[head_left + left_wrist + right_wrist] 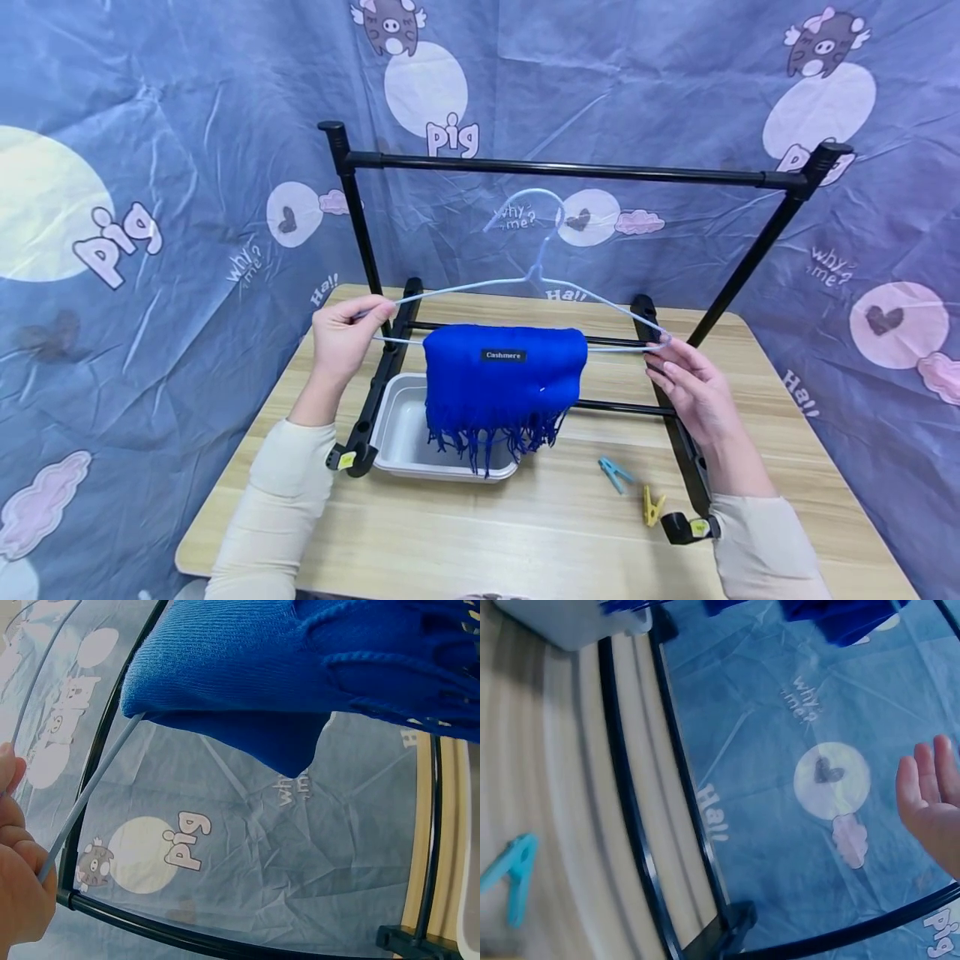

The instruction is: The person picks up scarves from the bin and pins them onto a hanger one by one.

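Note:
A blue fringed scarf [504,379] with a black "Cashmere" label hangs folded over the lower bar of a pale blue clothes hanger [536,273]. My left hand [343,337] grips the hanger's left end, thumb on top; the left wrist view shows my left hand [22,862] curled round the wire beside the scarf [225,660]. At the hanger's right end, the fingertips of my right hand [697,387] hold the corner. Three outer fingers show stretched on my right hand [934,799] in the right wrist view, which leaves out the thumb and the hold.
Behind the hanger stands a black rack with a top rail [570,169]. A light grey basin [397,450] sits beneath the scarf. On the wooden table [465,533], a blue clothespin [616,475] and a yellow clothespin [652,506] lie near the rack's right foot [686,454].

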`<state>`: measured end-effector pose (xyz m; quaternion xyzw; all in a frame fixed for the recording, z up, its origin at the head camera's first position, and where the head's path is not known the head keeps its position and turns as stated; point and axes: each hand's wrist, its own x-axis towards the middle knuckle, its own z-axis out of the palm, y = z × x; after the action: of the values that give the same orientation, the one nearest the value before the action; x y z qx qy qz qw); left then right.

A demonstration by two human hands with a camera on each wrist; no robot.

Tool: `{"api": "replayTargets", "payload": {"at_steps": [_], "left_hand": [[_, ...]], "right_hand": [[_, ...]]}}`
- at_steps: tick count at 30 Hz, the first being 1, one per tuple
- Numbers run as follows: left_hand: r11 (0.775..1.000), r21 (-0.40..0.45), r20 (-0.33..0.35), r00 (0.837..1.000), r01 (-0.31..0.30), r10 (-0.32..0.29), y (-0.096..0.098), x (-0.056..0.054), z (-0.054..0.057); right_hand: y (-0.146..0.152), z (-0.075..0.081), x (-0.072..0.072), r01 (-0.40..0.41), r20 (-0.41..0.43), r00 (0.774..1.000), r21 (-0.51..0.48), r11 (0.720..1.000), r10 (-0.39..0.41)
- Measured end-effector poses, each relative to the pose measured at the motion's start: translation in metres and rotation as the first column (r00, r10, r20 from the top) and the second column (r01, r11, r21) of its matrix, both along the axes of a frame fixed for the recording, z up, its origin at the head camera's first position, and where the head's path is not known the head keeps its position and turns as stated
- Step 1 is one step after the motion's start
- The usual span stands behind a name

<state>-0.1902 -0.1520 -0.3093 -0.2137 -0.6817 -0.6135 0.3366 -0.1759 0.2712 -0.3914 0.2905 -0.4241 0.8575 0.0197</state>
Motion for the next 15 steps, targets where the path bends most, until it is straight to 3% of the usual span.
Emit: {"api": "replayTargets", "payload": {"at_steps": [2, 3, 4, 5, 7, 8, 9, 10, 12, 15], "left_hand": [[1.000, 0.009, -0.007, 1.000, -0.016, 0.016, -0.003, -0.005, -0.005], [1.000, 0.013, -0.007, 1.000, -0.027, 0.027, -0.005, -0.008, -0.007], [0.999, 0.018, -0.006, 0.999, -0.036, 0.036, -0.006, -0.010, -0.009], [0.999, 0.024, -0.005, 0.999, -0.044, 0.044, -0.007, -0.011, -0.010], [0.998, 0.040, -0.008, 0.998, -0.056, 0.056, -0.008, -0.012, -0.011], [0.997, 0.047, -0.012, 0.998, -0.059, 0.060, -0.008, -0.012, -0.011], [0.997, 0.052, -0.015, 0.998, -0.063, 0.064, -0.008, -0.012, -0.010], [0.996, 0.057, -0.017, 0.998, -0.067, 0.068, -0.009, -0.012, -0.010], [0.995, 0.065, -0.025, 0.997, -0.071, 0.073, -0.009, -0.011, -0.008], [0.993, 0.090, -0.021, 0.996, -0.079, 0.081, -0.010, -0.010, -0.007]], "right_hand": [[0.002, -0.009, 0.003, 0.109, 0.044, 0.992, 0.159, 0.981, -0.117], [0.010, -0.028, -0.004, 0.124, 0.053, 0.989, 0.245, 0.962, -0.141], [0.011, -0.034, -0.001, 0.186, 0.055, 0.973, 0.390, 0.902, -0.225], [0.011, -0.040, 0.001, 0.223, 0.045, 0.956, 0.531, 0.817, -0.290], [0.011, -0.054, 0.006, 0.238, 0.000, 0.930, 0.762, 0.603, -0.366], [0.011, -0.061, 0.009, 0.221, -0.023, 0.928, 0.837, 0.501, -0.371], [0.010, -0.067, 0.011, 0.201, -0.040, 0.930, 0.886, 0.417, -0.365], [0.001, -0.059, 0.021, 0.182, -0.057, 0.922, 0.937, 0.298, -0.384], [-0.002, -0.068, 0.025, 0.150, -0.075, 0.929, 0.972, 0.182, -0.361], [-0.009, -0.076, 0.031, 0.102, -0.071, 0.934, 0.992, 0.071, -0.351]]}}
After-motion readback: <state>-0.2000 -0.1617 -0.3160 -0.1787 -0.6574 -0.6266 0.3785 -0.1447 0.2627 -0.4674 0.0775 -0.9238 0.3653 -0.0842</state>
